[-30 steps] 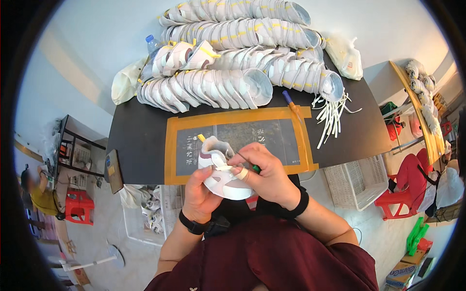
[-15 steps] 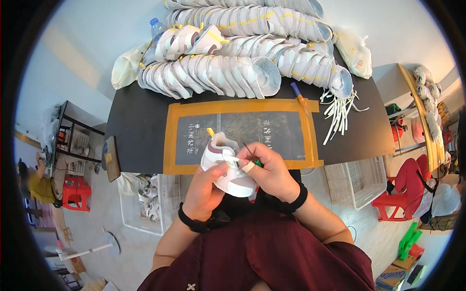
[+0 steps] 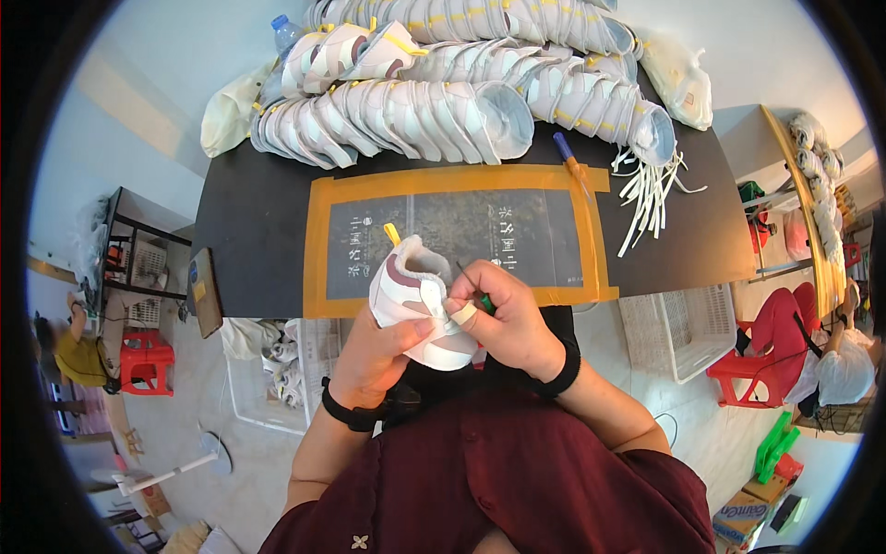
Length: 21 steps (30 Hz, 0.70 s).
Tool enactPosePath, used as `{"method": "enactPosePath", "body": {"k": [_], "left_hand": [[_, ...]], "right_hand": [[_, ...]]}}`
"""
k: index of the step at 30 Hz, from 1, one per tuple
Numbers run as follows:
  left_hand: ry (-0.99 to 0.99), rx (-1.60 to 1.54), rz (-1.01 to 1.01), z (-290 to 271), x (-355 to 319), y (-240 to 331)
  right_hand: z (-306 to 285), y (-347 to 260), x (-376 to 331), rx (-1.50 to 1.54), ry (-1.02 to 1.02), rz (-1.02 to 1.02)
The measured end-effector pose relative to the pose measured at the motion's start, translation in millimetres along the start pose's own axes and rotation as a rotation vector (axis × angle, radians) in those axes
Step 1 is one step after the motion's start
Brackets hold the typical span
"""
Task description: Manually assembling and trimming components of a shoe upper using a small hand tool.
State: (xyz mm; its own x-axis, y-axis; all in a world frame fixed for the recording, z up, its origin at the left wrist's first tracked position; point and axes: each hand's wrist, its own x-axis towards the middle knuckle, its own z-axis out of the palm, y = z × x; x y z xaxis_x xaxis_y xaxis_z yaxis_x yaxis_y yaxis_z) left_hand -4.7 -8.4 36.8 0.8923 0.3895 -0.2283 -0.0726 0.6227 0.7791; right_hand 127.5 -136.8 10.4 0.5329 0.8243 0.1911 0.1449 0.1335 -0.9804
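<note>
A white shoe upper (image 3: 417,305) with a maroon collar is held above the bench's near edge, over the orange-taped mat (image 3: 457,235). The left hand (image 3: 374,355) is clamped on its side; the right hand (image 3: 508,323) grips a thin green-handled tool (image 3: 472,288) against it. Stacked uppers (image 3: 397,115) line the far edge, with loose white strips (image 3: 646,194) toward the far right corner.

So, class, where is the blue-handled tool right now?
Head view: the blue-handled tool lies on the table's far right, touching the mat's taped corner, below the stacked shoes.
</note>
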Motion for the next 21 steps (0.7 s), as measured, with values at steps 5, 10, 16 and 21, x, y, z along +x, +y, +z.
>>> {"method": "enactPosePath", "body": {"k": [5, 10, 16, 21], "left_hand": [[0.025, -0.014, 0.016, 2.3, 1.6, -1.5], [-0.012, -0.005, 0.001, 2.5, 0.6, -2.3], [-0.003, -0.002, 0.015, -4.0, 1.1, -6.5], [0.037, 0.05, 0.047, 2.9, -0.5, -6.5]], "right_hand": [[0.2, -2.5, -1.7, -0.004, -0.009, -0.003], [0.5, 1.8, -3.2, -0.117, 0.016, -0.125], [4.1, 4.3, -4.8, -0.077, 0.036, -0.116], [5.3, 4.1, -5.6, -0.062, 0.042, -0.104]]}}
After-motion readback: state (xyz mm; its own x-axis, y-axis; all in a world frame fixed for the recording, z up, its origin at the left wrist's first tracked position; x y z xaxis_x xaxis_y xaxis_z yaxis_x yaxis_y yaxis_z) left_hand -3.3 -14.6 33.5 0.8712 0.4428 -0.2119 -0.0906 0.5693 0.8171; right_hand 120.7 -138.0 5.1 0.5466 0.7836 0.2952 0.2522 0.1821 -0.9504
